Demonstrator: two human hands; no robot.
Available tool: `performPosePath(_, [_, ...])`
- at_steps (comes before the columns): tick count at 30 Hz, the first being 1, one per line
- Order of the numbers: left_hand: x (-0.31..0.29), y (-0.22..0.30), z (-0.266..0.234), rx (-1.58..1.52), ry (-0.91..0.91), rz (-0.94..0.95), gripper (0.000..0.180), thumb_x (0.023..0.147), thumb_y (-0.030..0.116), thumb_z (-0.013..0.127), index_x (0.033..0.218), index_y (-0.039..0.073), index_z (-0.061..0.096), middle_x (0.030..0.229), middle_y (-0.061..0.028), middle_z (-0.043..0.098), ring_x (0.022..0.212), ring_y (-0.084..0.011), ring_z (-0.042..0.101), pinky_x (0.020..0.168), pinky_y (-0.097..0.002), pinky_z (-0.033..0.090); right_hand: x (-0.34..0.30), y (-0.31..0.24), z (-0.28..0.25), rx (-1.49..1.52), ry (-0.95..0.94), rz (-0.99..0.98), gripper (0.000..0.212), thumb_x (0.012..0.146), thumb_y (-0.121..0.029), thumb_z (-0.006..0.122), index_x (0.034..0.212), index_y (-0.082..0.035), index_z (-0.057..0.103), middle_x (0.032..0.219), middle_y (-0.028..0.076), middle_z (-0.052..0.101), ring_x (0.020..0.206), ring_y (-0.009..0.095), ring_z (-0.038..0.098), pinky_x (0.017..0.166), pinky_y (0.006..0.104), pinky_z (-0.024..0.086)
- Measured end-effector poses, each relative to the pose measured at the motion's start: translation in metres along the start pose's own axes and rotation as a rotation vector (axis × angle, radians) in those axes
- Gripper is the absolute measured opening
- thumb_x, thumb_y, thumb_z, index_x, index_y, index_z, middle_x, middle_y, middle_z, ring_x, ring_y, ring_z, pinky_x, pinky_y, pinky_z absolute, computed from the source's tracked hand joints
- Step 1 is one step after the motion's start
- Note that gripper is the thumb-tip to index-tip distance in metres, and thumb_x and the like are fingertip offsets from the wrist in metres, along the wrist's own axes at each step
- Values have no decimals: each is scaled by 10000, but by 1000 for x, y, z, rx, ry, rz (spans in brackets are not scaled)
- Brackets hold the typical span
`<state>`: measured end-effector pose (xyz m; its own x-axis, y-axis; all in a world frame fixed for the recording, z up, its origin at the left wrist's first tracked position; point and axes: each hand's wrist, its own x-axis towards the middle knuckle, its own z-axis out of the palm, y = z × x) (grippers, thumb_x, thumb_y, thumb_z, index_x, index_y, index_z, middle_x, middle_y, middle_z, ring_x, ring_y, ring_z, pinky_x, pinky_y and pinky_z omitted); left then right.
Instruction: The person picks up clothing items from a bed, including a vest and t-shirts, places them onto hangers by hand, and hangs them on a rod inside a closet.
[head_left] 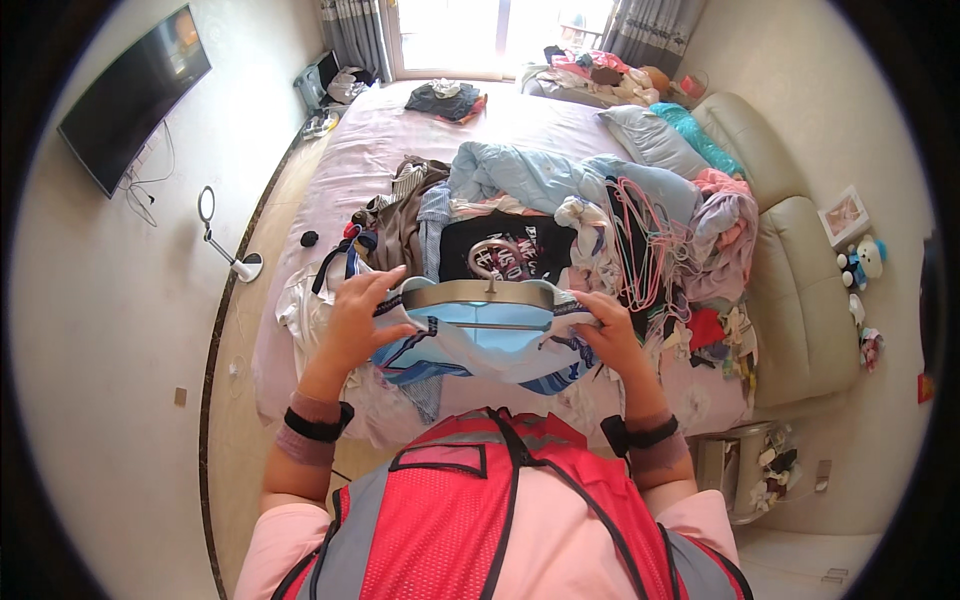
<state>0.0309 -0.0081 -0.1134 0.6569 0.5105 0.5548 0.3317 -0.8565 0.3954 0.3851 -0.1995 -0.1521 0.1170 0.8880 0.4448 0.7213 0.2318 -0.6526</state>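
Above the near side of the bed I hold a white and light-blue shirt [470, 350] with dark patterned trim. A broad brownish hanger [478, 292] sits in its neck opening, its hook pointing away from me. My left hand [362, 318] grips the shirt's left shoulder, thumb and fingers on either side of the cloth. At the opposite shoulder, my right hand [608, 330] is closed on the fabric near the hanger's end. Just beyond the hanger lies a black printed T-shirt [505, 245], partly hidden by the hook.
Heaped clothes cover the bed [350, 130], with pink and blue hangers [645, 245] piled at right. Behind lie a light-blue quilt [520, 170] and a grey pillow [650, 140]. The padded headboard [800, 290] stands right; a round mirror stand [245, 266] is left.
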Motion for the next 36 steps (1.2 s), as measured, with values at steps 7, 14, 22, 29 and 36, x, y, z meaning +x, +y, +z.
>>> performPosePath(7, [6, 10, 17, -218, -103, -131, 392, 757, 217, 779, 1084, 49, 644, 898, -119, 611, 808, -309, 616, 708, -373, 497, 6, -14, 3, 137, -26, 14, 400, 729, 31, 687, 1127, 0, 653, 986, 120, 662, 881, 206, 634, 777, 283, 486])
performPosePath(14, [1, 6, 15, -225, -34, -108, 339, 776, 185, 761, 1047, 24, 636, 906, -123, 612, 818, -313, 618, 717, -367, 499, -23, 36, 2, 298, 115, 241, 116, 881, -48, 646, 973, 22, 650, 1102, 124, 665, 1014, 185, 615, 888, 290, 470])
performPosePath(22, [-1, 20, 4, -147, 0, -63, 330, 768, 171, 761, 1025, 12, 628, 939, -134, 615, 845, -333, 611, 739, -389, 499, 1, -26, 5, -94, -21, -71, 472, 804, -45, 700, 1255, -10, 567, 1157, 153, 635, 1052, 262, 614, 922, 326, 458])
performPosePath(29, [-30, 21, 6, -196, 5, -139, 319, 771, 165, 754, 1023, 13, 629, 952, -141, 620, 854, -334, 606, 741, -391, 491, -6, -26, 24, 6, -31, -41, 480, 770, 15, 683, 1238, -4, 576, 1081, 171, 624, 989, 305, 609, 855, 344, 475])
performPosePath(36, [-52, 15, -1, -12, 144, -186, 555, 728, 243, 790, 1200, 32, 589, 1143, -160, 599, 1071, -359, 550, 933, -434, 421, 8, -33, 35, -5, -47, -67, 462, 759, 43, 662, 1215, 18, 589, 1058, 171, 629, 971, 298, 616, 836, 339, 479])
